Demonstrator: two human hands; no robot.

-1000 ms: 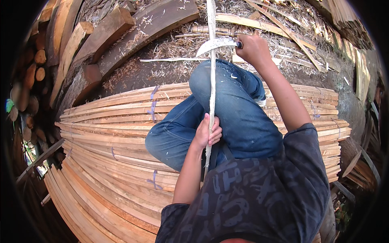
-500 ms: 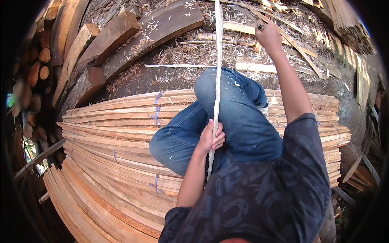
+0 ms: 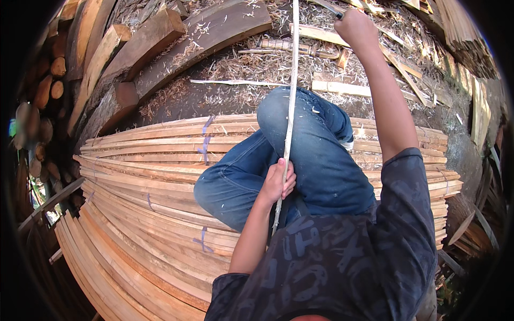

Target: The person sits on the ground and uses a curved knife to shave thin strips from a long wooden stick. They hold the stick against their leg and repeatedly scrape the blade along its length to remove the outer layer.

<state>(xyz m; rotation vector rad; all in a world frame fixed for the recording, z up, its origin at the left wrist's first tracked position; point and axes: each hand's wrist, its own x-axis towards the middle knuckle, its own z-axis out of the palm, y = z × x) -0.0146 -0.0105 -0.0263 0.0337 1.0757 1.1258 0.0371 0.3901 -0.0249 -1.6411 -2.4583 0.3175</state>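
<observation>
right hand (image 3: 356,31): farther forward; knife (image 3: 325,5): shifted to view's upper edge

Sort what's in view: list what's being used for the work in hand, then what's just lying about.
In use:
- thin pale stick, gripped by the left hand
- knife, held in the right hand

Lying about:
- stacked wood strips, some tied with purple bands
- loose wood shavings
- thick dark beam
- cut logs at far left

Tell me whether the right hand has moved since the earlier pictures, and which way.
Yes. The right hand has moved farther up the picture and slightly rightward, judged against the pale board lying just beyond the knees.
</observation>
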